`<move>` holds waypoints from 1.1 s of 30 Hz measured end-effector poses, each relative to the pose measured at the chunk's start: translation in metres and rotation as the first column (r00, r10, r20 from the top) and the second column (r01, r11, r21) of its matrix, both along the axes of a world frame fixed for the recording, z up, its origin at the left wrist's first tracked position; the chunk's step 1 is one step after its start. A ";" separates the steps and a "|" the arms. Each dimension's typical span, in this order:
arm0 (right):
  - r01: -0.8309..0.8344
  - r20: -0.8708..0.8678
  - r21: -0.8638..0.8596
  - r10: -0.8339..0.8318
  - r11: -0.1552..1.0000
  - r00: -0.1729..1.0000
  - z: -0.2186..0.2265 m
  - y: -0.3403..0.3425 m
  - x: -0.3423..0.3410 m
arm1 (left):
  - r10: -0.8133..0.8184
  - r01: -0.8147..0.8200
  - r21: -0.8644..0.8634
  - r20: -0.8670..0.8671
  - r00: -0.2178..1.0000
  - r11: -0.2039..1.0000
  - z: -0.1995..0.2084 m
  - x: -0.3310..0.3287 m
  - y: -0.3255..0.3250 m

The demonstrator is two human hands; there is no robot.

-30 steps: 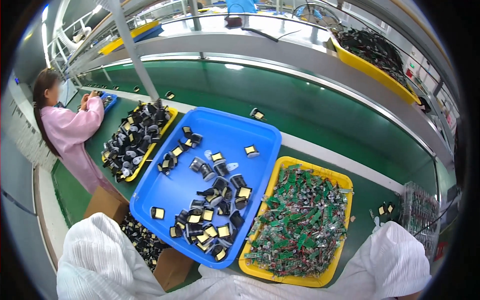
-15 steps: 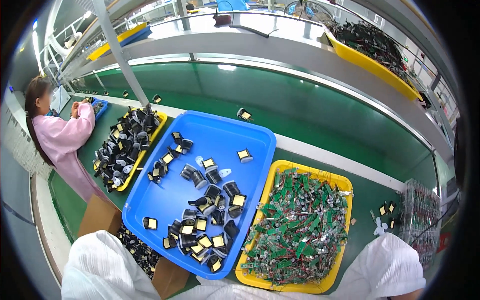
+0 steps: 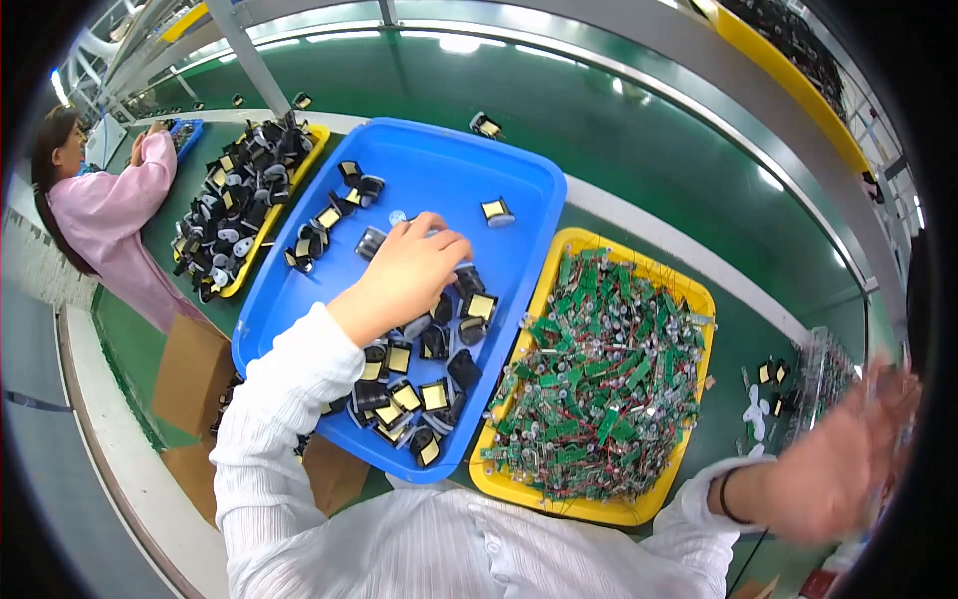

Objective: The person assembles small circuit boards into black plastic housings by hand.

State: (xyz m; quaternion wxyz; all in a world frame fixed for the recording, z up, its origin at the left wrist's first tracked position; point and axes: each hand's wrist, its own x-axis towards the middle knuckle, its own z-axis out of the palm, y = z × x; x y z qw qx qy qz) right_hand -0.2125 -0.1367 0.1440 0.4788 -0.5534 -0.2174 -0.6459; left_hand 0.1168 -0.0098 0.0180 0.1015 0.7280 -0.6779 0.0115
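Observation:
My left hand (image 3: 414,268) reaches into the blue tray (image 3: 344,394), fingers curled down on a small black plastic casing that the hand mostly hides. Around it lie several similar black casings (image 3: 434,397) with pale yellow pads and grey parts. A single casing (image 3: 496,212) sits apart near the tray's right side. At the far right, my right hand (image 3: 848,459) is raised beside a stack of clear plastic trays (image 3: 820,384). Motion smears its fingers, so whether it holds anything does not show. A dark band circles that wrist.
Right of the blue tray stands a yellow tray (image 3: 577,506) heaped with green circuit boards and wires. Another yellow tray (image 3: 317,150) of black casings is at left, near a person in pink (image 3: 115,205). An open cardboard box (image 3: 190,374) sits below. White parts (image 3: 755,411) lie at right.
Both hands have come into view: the left over the casings in the blue tray, the right out by the clear stack. The view has tipped downward, so the trays appear higher.

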 end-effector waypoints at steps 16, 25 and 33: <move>-0.122 -0.859 -0.502 -0.477 0.856 0.187 -0.122 -0.002 0.106 | -0.165 0.168 -0.050 0.049 0.985 0.985 -0.003 0.016 -0.013; 0.067 -0.971 0.091 0.073 0.994 0.226 -0.103 -0.010 0.090 | -0.170 0.170 -0.016 -0.162 0.972 0.985 0.000 0.001 -0.015; 0.212 -0.890 0.410 0.338 0.887 0.307 -0.099 -0.015 0.077 | -0.205 0.198 0.062 0.134 0.970 0.978 -0.015 -0.008 -0.032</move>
